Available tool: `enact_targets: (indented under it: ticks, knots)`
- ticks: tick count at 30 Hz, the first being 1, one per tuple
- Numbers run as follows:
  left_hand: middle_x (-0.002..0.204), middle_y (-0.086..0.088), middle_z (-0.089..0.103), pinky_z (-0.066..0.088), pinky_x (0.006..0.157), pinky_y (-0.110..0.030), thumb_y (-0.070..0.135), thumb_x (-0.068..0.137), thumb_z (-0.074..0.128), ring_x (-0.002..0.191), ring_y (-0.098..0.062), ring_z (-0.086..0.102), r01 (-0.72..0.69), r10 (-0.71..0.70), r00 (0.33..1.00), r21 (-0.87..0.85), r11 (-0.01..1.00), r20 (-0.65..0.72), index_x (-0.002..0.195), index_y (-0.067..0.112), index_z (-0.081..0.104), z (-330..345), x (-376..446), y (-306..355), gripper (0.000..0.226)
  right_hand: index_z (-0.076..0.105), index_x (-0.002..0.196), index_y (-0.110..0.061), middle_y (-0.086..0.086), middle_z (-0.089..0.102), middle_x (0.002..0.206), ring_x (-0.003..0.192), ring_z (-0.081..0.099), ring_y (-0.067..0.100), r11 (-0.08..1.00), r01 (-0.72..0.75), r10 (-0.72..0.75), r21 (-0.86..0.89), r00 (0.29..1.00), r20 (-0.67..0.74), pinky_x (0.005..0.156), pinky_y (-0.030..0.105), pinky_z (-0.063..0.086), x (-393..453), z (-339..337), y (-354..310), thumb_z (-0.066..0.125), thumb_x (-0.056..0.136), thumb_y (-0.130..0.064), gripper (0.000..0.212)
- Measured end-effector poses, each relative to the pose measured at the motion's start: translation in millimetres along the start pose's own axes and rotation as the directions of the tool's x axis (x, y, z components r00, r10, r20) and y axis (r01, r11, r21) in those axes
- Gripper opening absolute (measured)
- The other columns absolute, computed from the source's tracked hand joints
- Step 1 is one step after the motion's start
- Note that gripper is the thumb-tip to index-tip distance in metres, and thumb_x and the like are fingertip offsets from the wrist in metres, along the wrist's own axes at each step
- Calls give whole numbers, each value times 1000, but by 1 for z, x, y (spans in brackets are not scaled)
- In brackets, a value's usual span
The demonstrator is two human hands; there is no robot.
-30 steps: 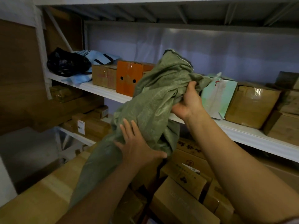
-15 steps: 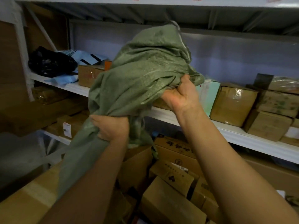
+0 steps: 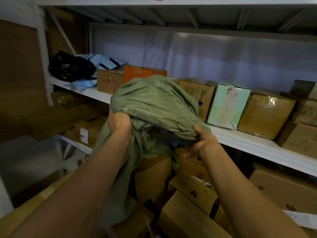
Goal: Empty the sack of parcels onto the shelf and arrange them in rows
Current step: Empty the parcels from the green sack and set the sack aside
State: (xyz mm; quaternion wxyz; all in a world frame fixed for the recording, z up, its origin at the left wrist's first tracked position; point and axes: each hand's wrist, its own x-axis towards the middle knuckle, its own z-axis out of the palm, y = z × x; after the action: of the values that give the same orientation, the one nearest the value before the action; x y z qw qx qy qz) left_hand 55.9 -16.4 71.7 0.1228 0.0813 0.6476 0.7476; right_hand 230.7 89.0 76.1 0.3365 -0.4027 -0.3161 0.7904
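A: Black plastic bag (image 3: pixel 69 67) far left on the white shelf (image 3: pixel 257 143), pale blue mailers (image 3: pixel 103 61) behind and under it.

B: Next along?

A: Brown carton (image 3: pixel 108 80), then an orange box (image 3: pixel 137 72) touching its right side. Both partly behind the sack.

B: Sack position?

A: Green woven sack (image 3: pixel 154 100) is bunched up in front of the shelf edge, mid-frame. Its tail hangs down past the left forearm over the cartons below (image 3: pixel 192 215).

B: Hands?

A: Left hand (image 3: pixel 118 121) is fisted round a gathered fold on the sack's left side. Right hand (image 3: pixel 205 143) pinches the sack's lower right edge, fingers curled under the fabric. Both are gripping the sack.

B: Anything inside it?

A: Can't tell, the opening is dark.

B: Right of the sack?

A: Printed brown carton (image 3: pixel 200 95), a mint-green box (image 3: pixel 229 104) leaning against it, a taped brown carton (image 3: pixel 265 115), then stacked cartons (image 3: pixel 303 121) at the frame edge. All sit in one row on the shelf.
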Motion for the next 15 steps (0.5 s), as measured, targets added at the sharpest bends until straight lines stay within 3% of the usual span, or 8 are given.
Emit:
enact_targets:
  ticks: [2, 3, 4, 6, 7, 9, 12, 15]
  knots:
    - [134, -10, 54, 46, 98, -35, 24, 95, 35, 121, -29, 53, -44, 45, 999, 36, 998, -26, 133, 15, 48, 0, 4, -6, 42, 56, 120, -5, 12, 56, 132, 107, 59, 36, 972, 228, -234, -54, 938, -256, 75, 42, 55, 7, -8, -6, 73, 80, -21, 46]
    - [136, -12, 52, 43, 103, -41, 30, 92, 34, 122, -31, 51, -49, 51, 998, 72, 996, -33, 134, 16, 47, 0, 6, -9, 46, 51, 129, -5, 14, 53, 136, 111, 58, 34, 906, 340, -415, -251, 827, -379, 77, 40, 54, 8, -10, -7, 81, 69, -27, 71]
    - [139, -14, 48, 39, 106, -46, 36, 90, 32, 125, -33, 46, -50, 58, 997, 143, 988, -50, 135, 17, 45, 1, 8, -12, 51, 39, 141, -8, 14, 44, 145, 126, 48, 33, 746, 407, -637, -528, 667, -386, 95, 47, 47, 5, -8, -9, 84, 61, -36, 96]
    - [148, -16, 35, 29, 112, -47, 36, 94, 30, 134, -35, 34, -41, 57, 997, 258, 965, -55, 139, 15, 40, 5, 8, -13, 51, 5, 152, -19, 5, 9, 161, 148, 9, 26, 160, 477, -904, -864, 423, 66, 116, 53, 8, -4, 3, -8, 80, 61, -52, 122]
    - [150, -15, 31, 26, 114, -46, 34, 96, 29, 137, -34, 29, -42, 56, 998, 292, 956, -39, 140, 14, 40, 8, 5, -12, 49, -5, 152, -27, 0, -6, 162, 149, -6, 23, -85, 513, -860, -854, 395, 322, 112, 54, -4, -12, 14, -2, 77, 59, -60, 128]
    - [147, -17, 35, 30, 112, -41, 27, 98, 30, 133, -33, 34, -22, 20, 1000, 241, 970, 12, 137, 11, 43, 14, 0, -9, 44, -19, 147, -38, -3, -25, 158, 145, -23, 23, -259, 567, -634, -782, 511, 580, 108, 63, -7, -18, 31, 15, 77, 53, -66, 137]
    - [113, -16, 55, 43, 95, -36, 25, 101, 31, 96, -27, 52, 224, -210, 961, -62, 973, 182, 132, 6, 45, 16, -16, 8, 38, -29, 142, -42, -1, -33, 155, 144, -26, 25, -142, 557, -434, -819, 708, 557, 109, 71, -1, 13, 30, 33, 82, 50, -62, 145]
    - [91, -11, 58, 47, 78, -36, 32, 100, 39, 79, -23, 54, 429, -271, 860, -325, 843, 432, 106, 10, 57, 14, -34, 22, 29, -39, 132, -46, -1, -29, 156, 145, -21, 24, -71, 546, -354, -835, 768, 533, 113, 65, 5, 33, 26, 51, 85, 49, -57, 149]
